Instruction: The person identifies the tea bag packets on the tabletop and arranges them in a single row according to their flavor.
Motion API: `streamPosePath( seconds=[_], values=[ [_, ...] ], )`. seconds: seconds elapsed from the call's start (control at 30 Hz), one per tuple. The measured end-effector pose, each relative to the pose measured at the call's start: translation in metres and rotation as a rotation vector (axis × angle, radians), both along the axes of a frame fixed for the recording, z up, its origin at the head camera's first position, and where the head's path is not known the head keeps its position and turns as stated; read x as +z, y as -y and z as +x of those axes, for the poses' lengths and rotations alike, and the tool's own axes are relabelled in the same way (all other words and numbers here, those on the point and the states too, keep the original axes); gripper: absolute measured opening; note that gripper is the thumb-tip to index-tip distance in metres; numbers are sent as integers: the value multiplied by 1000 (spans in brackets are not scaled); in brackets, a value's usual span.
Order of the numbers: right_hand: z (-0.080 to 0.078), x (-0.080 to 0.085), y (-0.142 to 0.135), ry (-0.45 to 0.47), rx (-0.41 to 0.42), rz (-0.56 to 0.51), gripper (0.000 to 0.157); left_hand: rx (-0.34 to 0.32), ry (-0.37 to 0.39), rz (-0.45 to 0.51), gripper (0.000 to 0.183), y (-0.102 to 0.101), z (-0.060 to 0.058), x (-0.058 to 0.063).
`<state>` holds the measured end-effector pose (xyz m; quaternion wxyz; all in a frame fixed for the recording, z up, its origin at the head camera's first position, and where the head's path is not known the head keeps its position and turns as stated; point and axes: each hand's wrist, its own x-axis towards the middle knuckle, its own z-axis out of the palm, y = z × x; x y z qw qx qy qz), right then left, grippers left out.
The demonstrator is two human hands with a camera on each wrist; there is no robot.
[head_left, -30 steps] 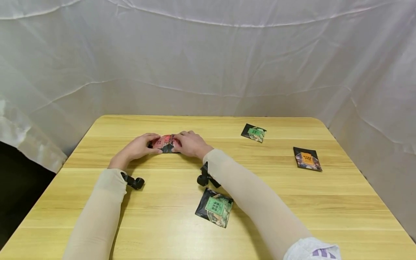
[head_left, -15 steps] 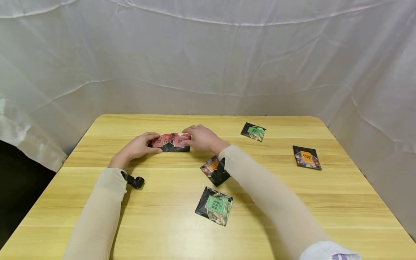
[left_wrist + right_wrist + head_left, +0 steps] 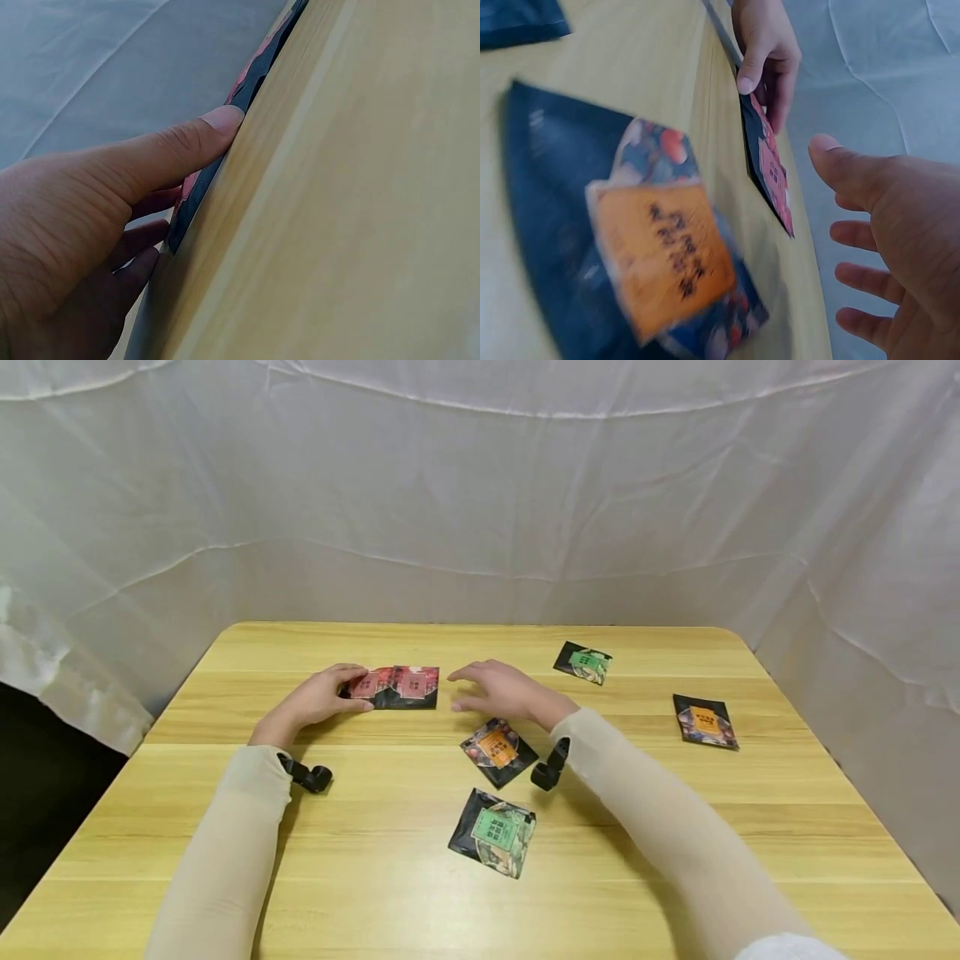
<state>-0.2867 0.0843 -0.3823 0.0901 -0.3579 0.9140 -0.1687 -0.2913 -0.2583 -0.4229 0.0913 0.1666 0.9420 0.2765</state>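
Two black sachets with red labels lie side by side at the back left of the table. My left hand holds the left red sachet flat, thumb on its near edge and fingers at the far side, partly covering it. In the left wrist view the thumb touches the sachet's dark edge. Touching or slightly overlapping it is the right red sachet. My right hand is held apart from it to the right, fingers spread and holding nothing. Just below that hand lies a tilted orange-label sachet.
A green-label sachet lies nearer the front. Another green sachet is at the back right, with a second orange sachet farther right. The wooden table has a pale cloth hanging behind it.
My right hand has let go of the right red sachet and moved away to the right, uncovering the middle orange sachet. The left hand has stayed in place.
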Motion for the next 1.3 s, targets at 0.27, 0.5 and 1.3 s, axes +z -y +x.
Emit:
streamPosePath(
  seconds=[0.27,0.5,1.3],
  values=[
    [13,-4,-28,7,38,-39,59,-1,-4,1,84,2,1,-1],
    [24,-9,-48,21,55,-54,65,5,-1,0,83,3,1,0],
    [49,-25,-70,128,83,-126,77,1,3,6,83,0,0,1]
  ],
)
